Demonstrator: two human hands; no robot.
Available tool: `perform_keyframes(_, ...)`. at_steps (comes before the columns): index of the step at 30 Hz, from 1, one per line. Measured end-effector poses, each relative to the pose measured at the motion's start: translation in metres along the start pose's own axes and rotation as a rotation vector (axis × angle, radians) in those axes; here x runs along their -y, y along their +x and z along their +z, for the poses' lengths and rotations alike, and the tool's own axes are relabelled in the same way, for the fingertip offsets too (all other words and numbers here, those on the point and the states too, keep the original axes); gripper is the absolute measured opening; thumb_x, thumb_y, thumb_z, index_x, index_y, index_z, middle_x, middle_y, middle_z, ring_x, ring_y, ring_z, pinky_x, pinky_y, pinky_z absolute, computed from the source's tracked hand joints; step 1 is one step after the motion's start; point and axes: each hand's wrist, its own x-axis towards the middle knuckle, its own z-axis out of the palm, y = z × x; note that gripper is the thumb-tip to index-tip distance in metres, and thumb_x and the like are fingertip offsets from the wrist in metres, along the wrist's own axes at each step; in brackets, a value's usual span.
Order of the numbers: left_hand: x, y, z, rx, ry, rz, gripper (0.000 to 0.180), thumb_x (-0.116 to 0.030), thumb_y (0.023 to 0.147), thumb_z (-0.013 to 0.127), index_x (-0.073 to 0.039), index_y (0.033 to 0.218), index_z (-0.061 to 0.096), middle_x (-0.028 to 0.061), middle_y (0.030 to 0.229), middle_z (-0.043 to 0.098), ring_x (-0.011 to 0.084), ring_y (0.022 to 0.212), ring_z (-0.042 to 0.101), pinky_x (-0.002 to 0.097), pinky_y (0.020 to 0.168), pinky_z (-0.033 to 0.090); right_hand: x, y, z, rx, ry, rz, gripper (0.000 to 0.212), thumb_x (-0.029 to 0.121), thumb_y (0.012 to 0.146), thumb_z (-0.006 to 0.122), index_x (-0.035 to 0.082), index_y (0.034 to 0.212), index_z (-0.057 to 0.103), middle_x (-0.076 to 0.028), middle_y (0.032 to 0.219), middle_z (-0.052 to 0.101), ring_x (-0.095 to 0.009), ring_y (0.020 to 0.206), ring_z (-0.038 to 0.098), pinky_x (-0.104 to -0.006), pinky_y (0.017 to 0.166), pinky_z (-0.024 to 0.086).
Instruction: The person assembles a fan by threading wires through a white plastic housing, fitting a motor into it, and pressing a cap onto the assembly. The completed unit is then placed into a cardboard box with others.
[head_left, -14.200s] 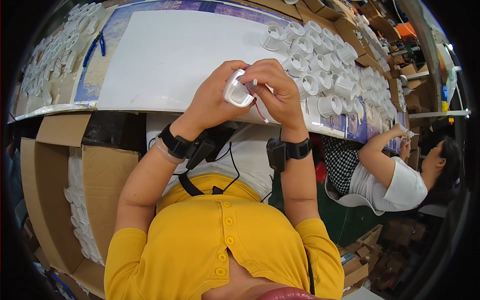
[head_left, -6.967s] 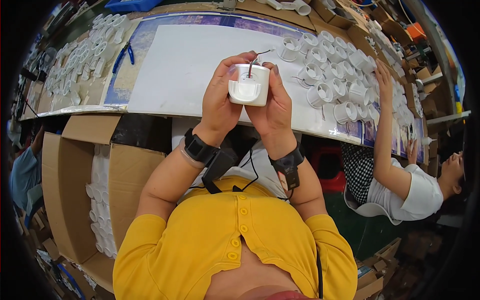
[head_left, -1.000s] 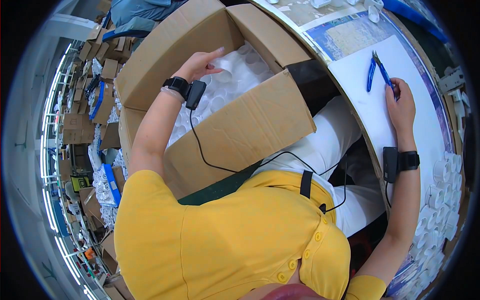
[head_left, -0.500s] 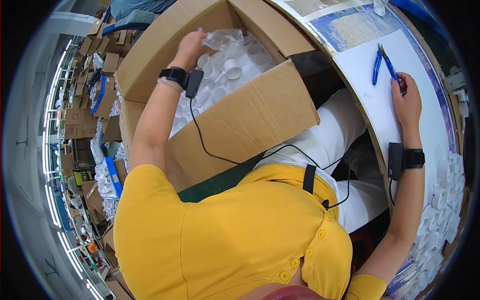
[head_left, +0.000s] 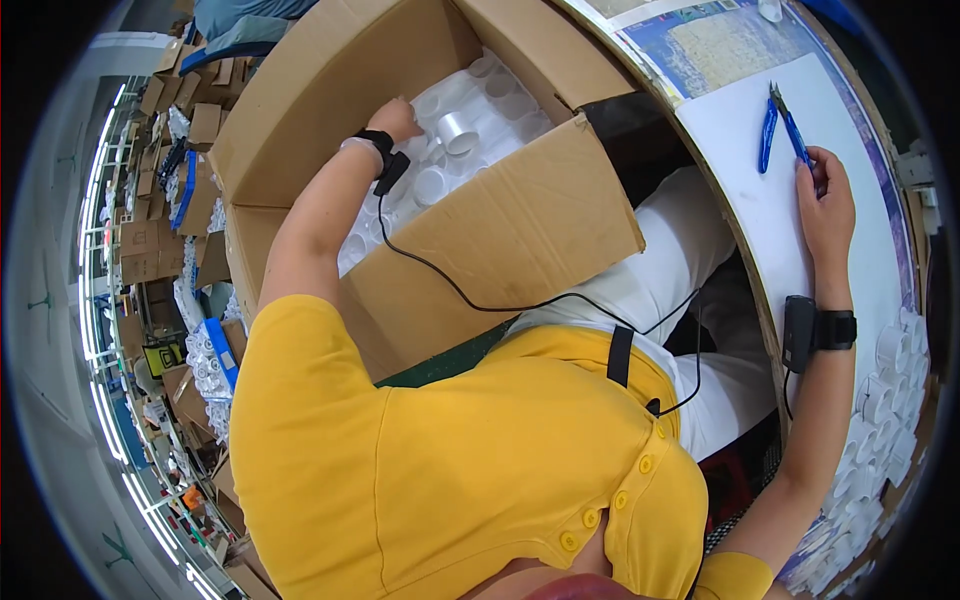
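Observation:
My left hand (head_left: 398, 119) reaches into a large cardboard box (head_left: 500, 240). Its fingers curl downward at the edge of a layer of white plastic cup-like pieces (head_left: 458, 133) and clear film; whatever they grip is hidden. On the table at the right, my right hand (head_left: 828, 200) closes around one handle of blue-handled nippers (head_left: 768, 138). The nippers' jaws point away from me, and the other handle is spread out on the white sheet (head_left: 740, 120).
White ring-shaped pieces (head_left: 880, 400) crowd the table's right side near my right forearm. A black cable (head_left: 470, 300) runs from my left wrist across the box's near flap. Cardboard boxes (head_left: 150, 240) and shelves stand far left.
My left hand has come down deeper into the box, and the clear film it held up has dropped from sight there. My right hand keeps its hold on the nippers.

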Motion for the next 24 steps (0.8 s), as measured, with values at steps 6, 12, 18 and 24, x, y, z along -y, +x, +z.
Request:
perform_keyframes(6,0.022,-0.005,-0.038,-0.194,-0.252,0.123,0.029,-0.031,0.073,0.069,-0.004,0.086,0.071,0.0195,0.086,0.067,0.0335,0.082,0.064,0.0367,0.075,0.051,-0.001,-0.001,0.0,-0.016,0.018,-0.015,0.022,0.021,0.088,0.059,0.007,0.105,0.063,-0.003,0.081,0.06,-0.011,0.072,0.051,-0.0235,0.065,0.044)
perform_keyframes(12,0.005,-0.009,-0.078,-0.415,-1.128,0.087,0.031,-0.031,0.084,0.062,-0.002,0.094,0.068,0.0056,0.081,0.067,0.0174,0.075,0.063,0.0314,0.068,0.049,-0.01,0.001,0.003,-0.01,0.009,-0.03,0.024,0.019,0.09,0.059,0.006,0.11,0.061,-0.002,0.081,0.055,-0.011,0.072,0.049,-0.0215,0.067,0.042)
perform_keyframes(18,0.001,0.005,-0.092,-0.439,-1.202,0.149,0.032,-0.032,0.091,0.056,-0.004,0.103,0.065,-0.0016,0.086,0.063,0.0102,0.073,0.057,0.0276,0.066,0.046,-0.008,0.001,0.004,-0.011,0.03,-0.035,0.024,0.019,0.089,0.059,0.005,0.109,0.06,-0.003,0.079,0.055,-0.011,0.072,0.049,-0.0226,0.067,0.043)
perform_keyframes(24,-0.017,0.008,-0.097,-0.329,-1.179,0.124,0.028,-0.03,0.093,0.052,-0.006,0.105,0.062,0.0013,0.094,0.062,0.0112,0.077,0.057,0.0272,0.067,0.046,-0.011,0.0,0.004,-0.009,0.001,-0.04,0.024,0.02,0.089,0.059,0.006,0.109,0.061,-0.002,0.079,0.055,-0.011,0.072,0.049,-0.0233,0.066,0.043)
